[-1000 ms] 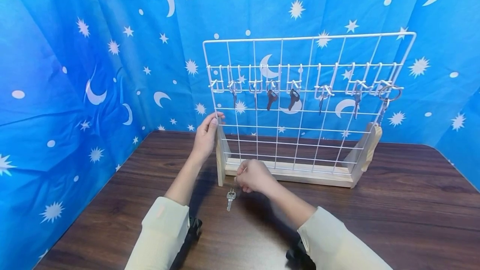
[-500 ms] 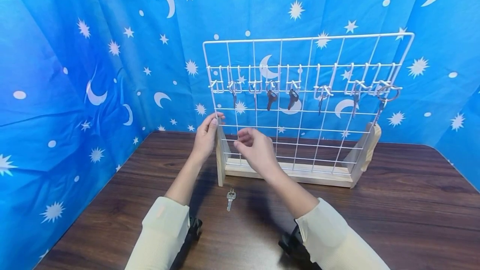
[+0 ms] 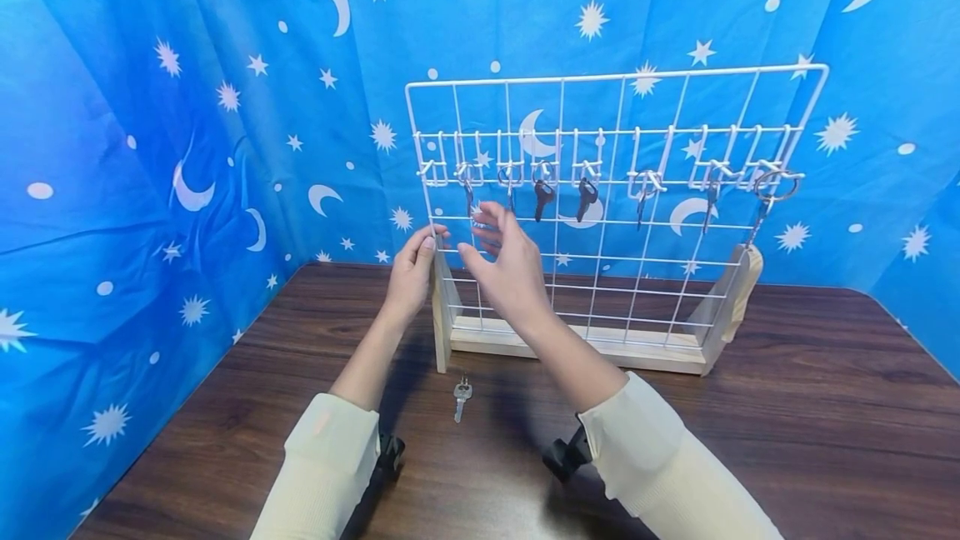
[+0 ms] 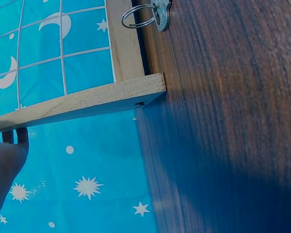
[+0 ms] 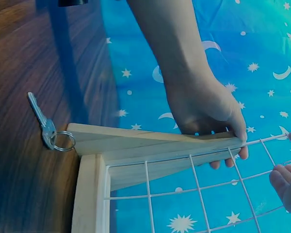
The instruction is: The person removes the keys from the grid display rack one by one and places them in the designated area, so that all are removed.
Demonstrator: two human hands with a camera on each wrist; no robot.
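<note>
My left hand (image 3: 411, 273) grips the upper left edge of a key rack's wooden side panel (image 3: 442, 327), fingers behind it. In the right wrist view, the left hand's (image 5: 203, 104) fingertips poke out beyond the wood. My right hand (image 3: 513, 269) is raised before the left part of the white wire grid (image 3: 525, 79), thumb and fingers apart, with nothing between them. Below the hands, a silver key (image 3: 462, 394) lies on the table in front of the rack's left corner. Its split ring (image 5: 63, 141) shows clearly in the right wrist view.
White hooks run along the grid, with several keys on them, such as a dark key (image 3: 543, 200) and a key on a large ring (image 3: 777, 185) at the right end. A wooden base (image 3: 630, 354) carries the rack on the brown table (image 3: 825, 407). Star-patterned blue cloth (image 3: 247, 148) hangs behind.
My right hand has risen from beside the key on the table to the grid, and its fingers have spread. The key and the left hand have stayed in place.
</note>
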